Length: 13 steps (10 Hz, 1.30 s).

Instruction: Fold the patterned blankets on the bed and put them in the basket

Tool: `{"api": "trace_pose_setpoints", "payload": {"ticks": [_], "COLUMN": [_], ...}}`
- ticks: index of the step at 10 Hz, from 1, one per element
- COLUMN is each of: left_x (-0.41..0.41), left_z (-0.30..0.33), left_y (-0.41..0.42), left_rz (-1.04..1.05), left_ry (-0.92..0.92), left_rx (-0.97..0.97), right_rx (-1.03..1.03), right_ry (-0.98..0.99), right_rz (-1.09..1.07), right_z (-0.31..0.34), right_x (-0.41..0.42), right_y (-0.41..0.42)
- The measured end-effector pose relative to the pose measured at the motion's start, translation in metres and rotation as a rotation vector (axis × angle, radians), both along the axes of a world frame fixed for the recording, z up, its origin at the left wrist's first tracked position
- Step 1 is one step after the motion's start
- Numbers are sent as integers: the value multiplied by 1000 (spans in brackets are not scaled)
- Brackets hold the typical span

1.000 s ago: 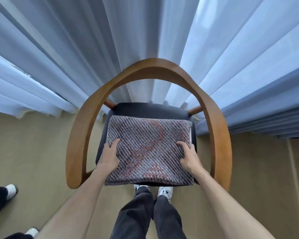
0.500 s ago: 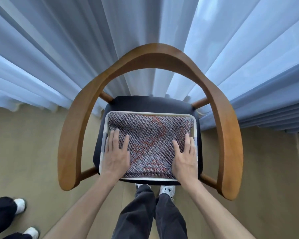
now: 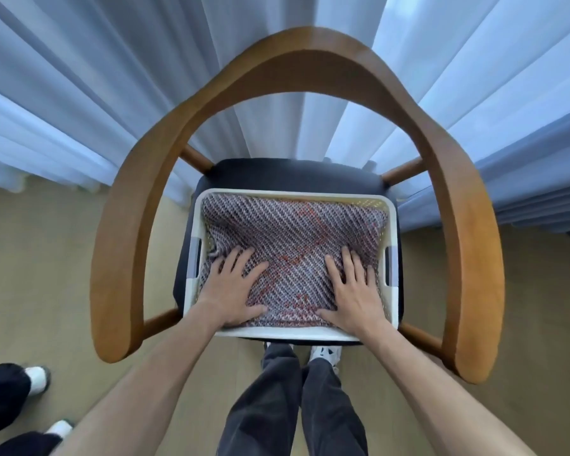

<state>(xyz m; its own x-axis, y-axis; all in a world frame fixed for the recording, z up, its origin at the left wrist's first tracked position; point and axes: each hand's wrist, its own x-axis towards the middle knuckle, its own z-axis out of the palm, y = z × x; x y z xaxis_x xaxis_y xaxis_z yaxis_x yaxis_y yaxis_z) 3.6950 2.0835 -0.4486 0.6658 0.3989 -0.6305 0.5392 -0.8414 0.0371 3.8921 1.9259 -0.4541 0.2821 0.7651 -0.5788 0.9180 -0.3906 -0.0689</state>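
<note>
- Head view: a folded patterned blanket (image 3: 293,255) lies inside a white basket (image 3: 392,245), and it fills the basket almost from wall to wall.
- The basket stands on the dark seat (image 3: 277,174) of a wooden armchair (image 3: 310,57). The seat probably raises it to a height that is easy to reach.
- The left hand (image 3: 231,291) rests flat on the near left part of the blanket, with fingers spread. It grasps nothing.
- The right hand (image 3: 354,291) rests flat on the near right part in the same way, also released, with the palm down.
- I judge that both palms push the fabric down, so that the fold stays flat and sits below the rim.
- At the left wall, a small part of the blanket looks bunched up.
- Pale curtains (image 3: 112,93) hang behind the chair, and the person's legs (image 3: 293,406) stand close to the seat.
- At the lower left corner, the feet of another person (image 3: 30,380) are on the floor.
- The bed is not in view, so I cannot tell if other blankets remain.
</note>
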Motion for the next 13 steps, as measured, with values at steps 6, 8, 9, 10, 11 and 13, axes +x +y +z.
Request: {"api": "trace_pose_setpoints", "payload": {"ticks": [6,8,9,10,11,13], "left_x": [30,17,4,3,3,12], "left_z": [-52,-14,-20,-39,-52,-16], "left_y": [45,4,0,1,-1,2], "left_rz": [116,159,159,159,138,180], "left_ry": [-237,-285,-213,-219,-250,-103], "left_rx": [250,209,180,195,224,126], "right_rx": [291,360,268,246,275,207], "right_ry": [-174,-151,-155,-180,-203,-145], "right_rz": [-21,11,52,88,77,60], "right_z": [-48,-12,-24,-47,-58,-23], "right_x": [45,13,12,18,15,15], "right_y": [49,26,12,16,16,18]}}
